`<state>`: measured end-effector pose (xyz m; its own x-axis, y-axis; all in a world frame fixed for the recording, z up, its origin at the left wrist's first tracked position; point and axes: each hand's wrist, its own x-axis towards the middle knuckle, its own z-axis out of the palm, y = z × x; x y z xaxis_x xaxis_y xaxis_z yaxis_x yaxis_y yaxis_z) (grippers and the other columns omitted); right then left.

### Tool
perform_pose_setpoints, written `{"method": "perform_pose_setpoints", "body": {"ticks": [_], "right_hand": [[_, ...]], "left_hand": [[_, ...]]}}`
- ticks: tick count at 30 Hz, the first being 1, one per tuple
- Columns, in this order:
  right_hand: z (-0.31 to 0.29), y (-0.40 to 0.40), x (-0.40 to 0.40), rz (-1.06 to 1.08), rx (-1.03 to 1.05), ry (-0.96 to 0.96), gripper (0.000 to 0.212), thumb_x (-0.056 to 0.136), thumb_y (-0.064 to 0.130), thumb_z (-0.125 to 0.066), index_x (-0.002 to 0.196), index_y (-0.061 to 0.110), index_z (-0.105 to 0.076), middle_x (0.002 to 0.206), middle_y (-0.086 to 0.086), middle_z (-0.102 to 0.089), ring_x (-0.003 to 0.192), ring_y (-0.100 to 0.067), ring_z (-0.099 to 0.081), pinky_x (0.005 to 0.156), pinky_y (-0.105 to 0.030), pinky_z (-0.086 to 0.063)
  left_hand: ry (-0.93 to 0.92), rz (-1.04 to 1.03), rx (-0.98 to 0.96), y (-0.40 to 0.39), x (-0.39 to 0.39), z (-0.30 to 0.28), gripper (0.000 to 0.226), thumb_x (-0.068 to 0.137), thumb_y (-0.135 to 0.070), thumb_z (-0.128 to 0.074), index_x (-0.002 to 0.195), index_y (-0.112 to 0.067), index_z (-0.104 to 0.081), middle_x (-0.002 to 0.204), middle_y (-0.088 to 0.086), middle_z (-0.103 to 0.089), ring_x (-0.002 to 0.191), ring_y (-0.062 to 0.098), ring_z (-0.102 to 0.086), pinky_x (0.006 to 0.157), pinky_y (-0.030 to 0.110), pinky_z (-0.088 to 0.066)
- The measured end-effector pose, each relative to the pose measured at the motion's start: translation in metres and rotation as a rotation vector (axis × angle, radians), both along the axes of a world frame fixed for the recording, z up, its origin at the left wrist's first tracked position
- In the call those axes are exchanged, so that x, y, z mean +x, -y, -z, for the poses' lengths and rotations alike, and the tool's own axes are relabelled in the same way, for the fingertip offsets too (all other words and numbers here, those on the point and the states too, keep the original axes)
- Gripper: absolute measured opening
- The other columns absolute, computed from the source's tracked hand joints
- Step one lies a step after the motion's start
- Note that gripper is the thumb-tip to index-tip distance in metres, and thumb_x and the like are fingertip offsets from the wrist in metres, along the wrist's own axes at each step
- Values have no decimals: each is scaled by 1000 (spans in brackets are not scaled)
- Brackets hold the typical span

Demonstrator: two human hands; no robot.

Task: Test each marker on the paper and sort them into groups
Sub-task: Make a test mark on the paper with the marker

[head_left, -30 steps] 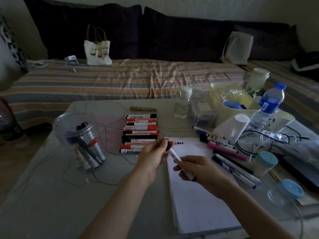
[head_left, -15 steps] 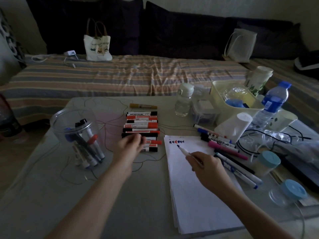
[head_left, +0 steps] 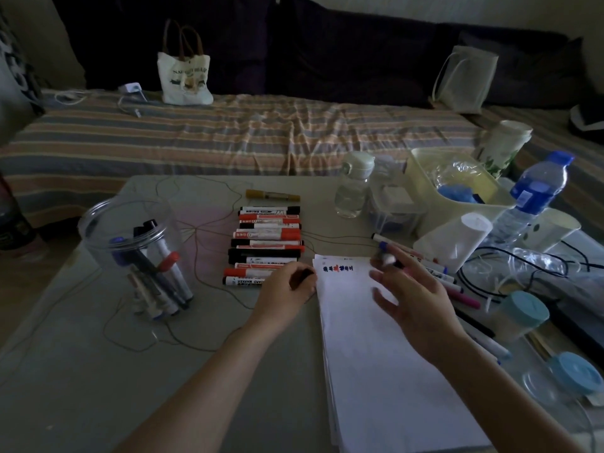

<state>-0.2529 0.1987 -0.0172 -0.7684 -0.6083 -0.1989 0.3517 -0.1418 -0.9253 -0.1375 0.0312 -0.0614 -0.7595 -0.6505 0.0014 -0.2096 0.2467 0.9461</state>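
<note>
A stack of white paper lies in front of me, with a row of small blue and red test marks along its top. My right hand reaches over the paper's top right corner and pinches a slim white marker at its fingertips, beside a group of slim markers. My left hand rests at the paper's top left corner with a small black cap in its fingers. A neat row of thick red and black markers lies just beyond it. A clear jar on the left holds several more markers.
Thin wires loop over the grey table. On the right crowd a small bottle, a cream bin, a tipped white cup, a water bottle and blue-lidded jars. A striped sofa lies behind.
Both hands pulled the cap off the marker, then my right hand touched its tip to the paper. Now that hand has carried it up to the slim markers, and my left hand has returned to the paper's corner.
</note>
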Motion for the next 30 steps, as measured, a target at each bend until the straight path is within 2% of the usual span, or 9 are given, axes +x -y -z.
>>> {"method": "perform_pose_setpoints", "body": {"ticks": [2,5,9,11,13,16,20,25,30], "right_hand": [[6,-2,-7,6,130,-72,33,77,25,-71,106,9,-66,84,-7,-69,72,-11,-65,56,-22,-49],[21,3,-22,51,280,-172,25,88,32,-66,93,8,-65,63,0,-58,57,-10,-50,49,-21,-40],[34,19,-51,63,400,-392,21,95,25,-58,87,7,-65,66,-4,-66,59,-16,-59,55,-27,-50],[41,32,-62,68,438,-457,20,96,23,-58,84,8,-66,74,-8,-70,66,-19,-66,61,-31,-56],[49,46,-70,74,460,-486,21,96,23,-60,81,9,-67,74,-9,-71,65,-19,-67,59,-32,-57],[62,59,-76,79,475,-563,17,92,24,-64,81,13,-70,63,-5,-68,54,-10,-62,50,-24,-50],[73,59,-77,117,560,-774,18,90,32,-66,72,26,-66,55,2,-66,50,-1,-59,55,-12,-43],[77,56,-79,136,568,-764,24,89,34,-68,69,20,-70,54,1,-67,42,-3,-56,55,-23,-50],[77,53,-81,129,570,-781,17,85,30,-72,75,17,-71,49,5,-63,45,-2,-58,50,-12,-47]], "left_hand": [[66,45,-164,0,-5,7,15,93,-23,-60,107,-19,-65,103,-7,-66,95,8,-62,85,22,-51],[91,143,-398,-4,-15,14,19,90,-25,-65,108,-20,-65,106,-7,-65,97,7,-60,84,19,-49],[133,229,-702,-8,-31,23,22,92,-27,-62,111,-18,-65,111,-4,-62,104,14,-55,87,30,-47],[130,206,-726,-11,-38,28,26,93,-27,-59,116,-17,-63,116,-3,-59,108,16,-51,89,32,-46],[121,203,-752,-12,-42,34,30,93,-27,-57,121,-19,-61,122,-3,-56,109,17,-49,91,32,-46],[119,247,-840,-12,-44,42,30,93,-25,-51,121,-22,-61,125,-4,-56,105,20,-49,86,37,-47],[112,243,-924,-11,-46,53,32,89,-20,-52,118,-28,-64,129,-4,-60,98,26,-53,79,40,-51],[124,238,-936,-12,-47,56,36,87,-19,-52,118,-34,-65,133,-4,-58,98,25,-51,81,39,-49],[129,229,-925,-12,-47,57,37,86,-19,-53,117,-34,-65,133,-4,-58,95,24,-49,80,40,-51]]}}
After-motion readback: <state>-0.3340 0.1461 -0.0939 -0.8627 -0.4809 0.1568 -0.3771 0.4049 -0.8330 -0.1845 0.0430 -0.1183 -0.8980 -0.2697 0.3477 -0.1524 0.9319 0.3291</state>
